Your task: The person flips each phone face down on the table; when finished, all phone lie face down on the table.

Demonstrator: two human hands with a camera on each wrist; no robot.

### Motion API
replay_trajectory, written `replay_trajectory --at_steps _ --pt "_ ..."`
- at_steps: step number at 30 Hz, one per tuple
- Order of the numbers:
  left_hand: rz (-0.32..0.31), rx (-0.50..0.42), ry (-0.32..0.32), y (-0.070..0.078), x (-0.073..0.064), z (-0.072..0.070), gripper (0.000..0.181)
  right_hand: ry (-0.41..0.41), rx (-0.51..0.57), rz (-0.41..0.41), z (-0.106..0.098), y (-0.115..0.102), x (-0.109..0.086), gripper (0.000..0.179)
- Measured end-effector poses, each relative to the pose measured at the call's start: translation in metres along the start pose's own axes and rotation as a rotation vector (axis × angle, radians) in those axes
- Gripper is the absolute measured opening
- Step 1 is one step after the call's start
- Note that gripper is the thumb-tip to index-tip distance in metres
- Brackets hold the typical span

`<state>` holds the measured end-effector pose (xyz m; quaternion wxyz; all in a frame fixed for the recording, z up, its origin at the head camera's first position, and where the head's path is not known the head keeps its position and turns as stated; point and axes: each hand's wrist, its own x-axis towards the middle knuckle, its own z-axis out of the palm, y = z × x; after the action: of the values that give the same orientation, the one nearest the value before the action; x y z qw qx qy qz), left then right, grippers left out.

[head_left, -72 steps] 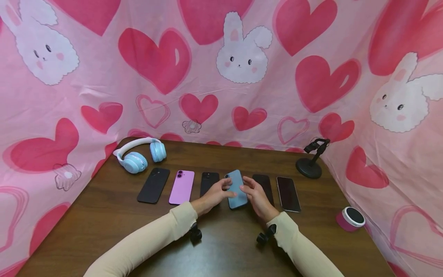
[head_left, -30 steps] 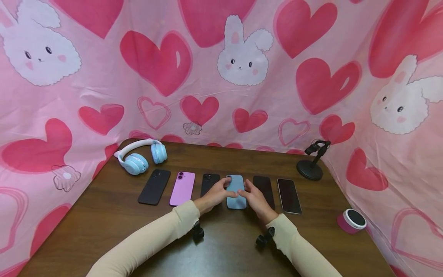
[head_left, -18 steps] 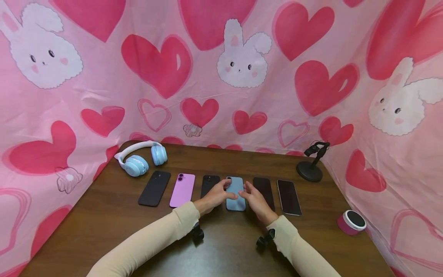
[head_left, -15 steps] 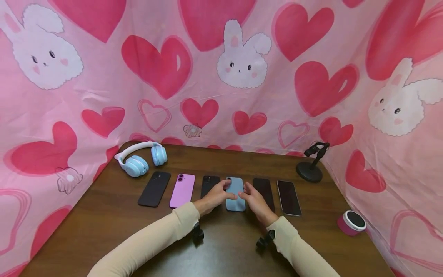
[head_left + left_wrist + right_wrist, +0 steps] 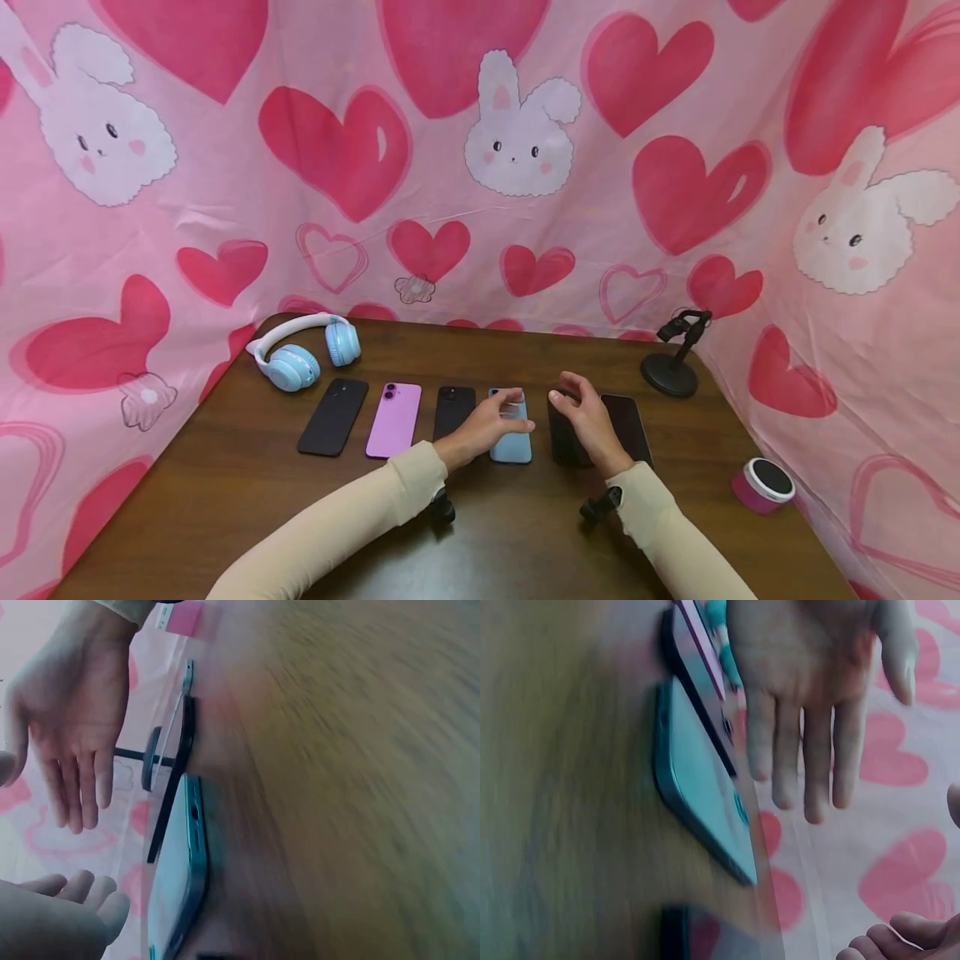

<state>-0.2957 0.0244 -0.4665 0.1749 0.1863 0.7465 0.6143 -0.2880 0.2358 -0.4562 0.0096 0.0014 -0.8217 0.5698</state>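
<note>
A light blue phone [image 5: 512,448] lies flat in a row of several phones on the brown table. My left hand [image 5: 483,427] hovers over its upper part, fingers relaxed and apart, holding nothing. To the right, my right hand [image 5: 591,423] is above a black phone [image 5: 564,442], also with loose fingers and nothing in them. Both wrist views show the fingers raised off the phones. In the right wrist view the light blue phone [image 5: 705,780] lies below the left hand [image 5: 802,690]. The right forearm side partly covers the dark-screened phone [image 5: 628,421] at the row's right end.
Left of my hands lie a black phone [image 5: 454,408], a pink phone [image 5: 394,421] and another black phone [image 5: 333,417]. Blue-and-white headphones [image 5: 294,367] rest at the back left. A black stand [image 5: 670,373] and a pink-and-white round container-like object [image 5: 762,485] are at the right.
Earlier both hands held the light blue phone tilted, then laid it flat. Since then the right hand has moved right over the black phone; the left hand has lifted slightly and shifted right.
</note>
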Motion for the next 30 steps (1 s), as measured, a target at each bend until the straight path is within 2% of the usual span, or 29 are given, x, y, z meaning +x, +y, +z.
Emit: replay_trajectory --at_steps 4,12,17,21,30 --pt "-0.053 0.028 -0.040 0.006 0.006 0.013 0.072 0.001 -0.067 0.059 -0.017 0.006 0.002 0.071" --pt "-0.165 0.175 -0.092 0.017 0.019 0.040 0.081 -0.001 -0.314 0.139 -0.038 0.021 0.000 0.065" --pt "-0.211 0.223 -0.086 0.021 0.026 0.051 0.082 -0.018 -0.358 0.166 -0.043 0.027 -0.001 0.065" --pt "-0.239 0.227 -0.082 0.023 0.029 0.054 0.083 -0.041 -0.372 0.175 -0.044 0.029 -0.003 0.064" --pt "-0.238 0.196 -0.070 0.020 0.033 0.055 0.083 -0.074 -0.363 0.186 -0.043 0.031 -0.005 0.065"
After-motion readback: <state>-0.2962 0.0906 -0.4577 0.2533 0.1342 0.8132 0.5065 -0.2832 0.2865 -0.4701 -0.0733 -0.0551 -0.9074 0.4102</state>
